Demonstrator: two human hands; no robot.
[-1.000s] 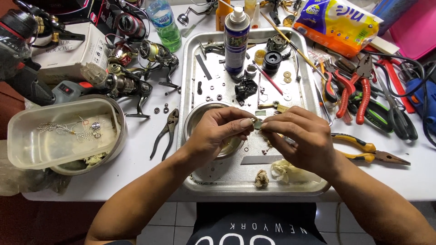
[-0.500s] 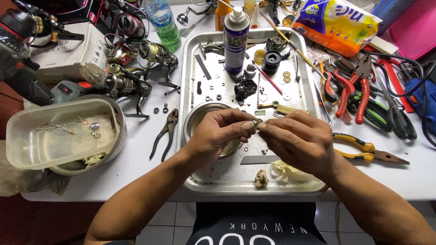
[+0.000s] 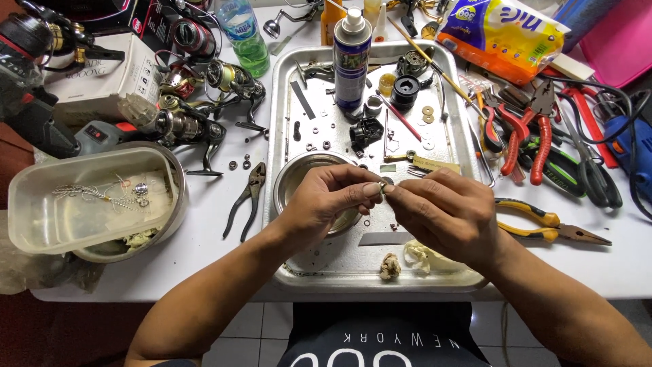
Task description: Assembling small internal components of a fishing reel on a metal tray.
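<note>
My left hand (image 3: 324, 201) and my right hand (image 3: 448, 212) meet over the middle of a metal tray (image 3: 339, 272). Between their fingertips they pinch one small round metal part (image 3: 383, 185), mostly hidden by the fingers. A small steel bowl (image 3: 293, 178) sits under my left hand. A flat metal strip (image 3: 382, 238) lies on the tray just below the hands, with a dirty wad (image 3: 390, 266) and a crumpled tissue (image 3: 422, 256) nearer the front edge.
A spray can (image 3: 351, 61), washers and black reel parts lie on the tray's far half. Black pliers (image 3: 248, 198) and fishing reels (image 3: 204, 102) are left of it, beside a plastic tub (image 3: 81, 204). Yellow-handled pliers (image 3: 543, 224) and red-handled tools (image 3: 526, 136) lie right.
Both hands have shifted slightly while keeping the small part pinched between them; the fingertips have turned a little around it. Nothing else on the table moved.
</note>
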